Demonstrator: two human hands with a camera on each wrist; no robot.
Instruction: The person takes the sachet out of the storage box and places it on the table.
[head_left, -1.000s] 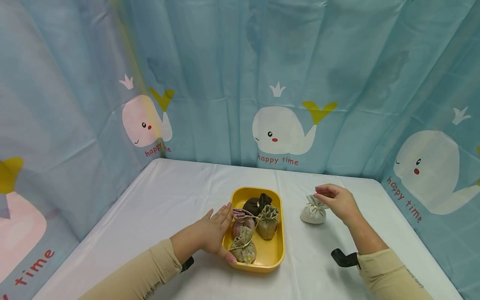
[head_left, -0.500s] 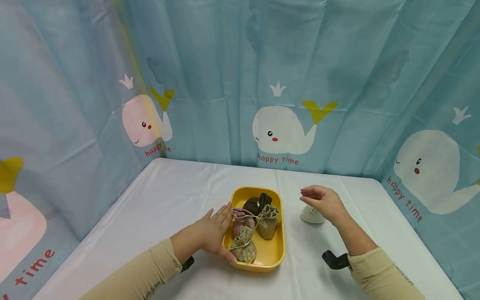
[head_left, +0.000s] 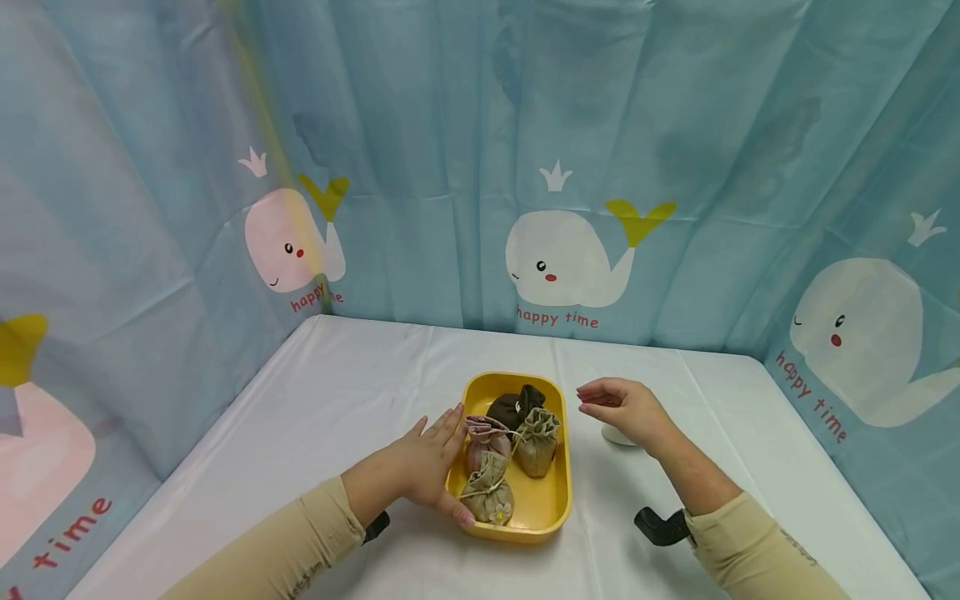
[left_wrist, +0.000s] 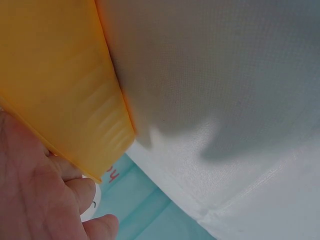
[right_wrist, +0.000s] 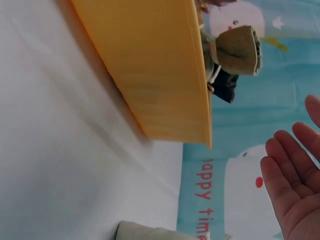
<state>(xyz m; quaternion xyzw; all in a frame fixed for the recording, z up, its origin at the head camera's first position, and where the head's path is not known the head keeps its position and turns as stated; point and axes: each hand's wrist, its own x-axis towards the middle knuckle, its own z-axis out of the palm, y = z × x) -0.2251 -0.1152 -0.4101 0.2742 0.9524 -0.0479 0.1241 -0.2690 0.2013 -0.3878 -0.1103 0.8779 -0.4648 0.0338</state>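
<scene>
My left hand (head_left: 415,468) rests with spread, straight fingers along the left rim of a yellow tray (head_left: 542,510). Inside the tray sit several small drawstring pouches: a dark brown one (head_left: 504,409) at the back, a pink one (head_left: 483,452), an olive one (head_left: 536,455), and a beige one (head_left: 489,502) with a small flower at the front. Just right of the tray, my right hand (head_left: 628,412) is in the air with relaxed fingers and holds nothing. A white pouch (head_left: 617,436) stands on the table behind it, mostly hidden in the head view; its side (right_wrist: 150,233) shows in the right wrist view.
A white cloth covers the table (head_left: 360,375). Light blue curtains (head_left: 405,167) printed with whales enclose the back and both sides. Black wrist mounts (head_left: 660,527) stick out below the forearms.
My right hand has moved left from over the white pouch toward the tray, leaving the pouch standing in place. The left hand, the tray and its pouches have stayed still.
</scene>
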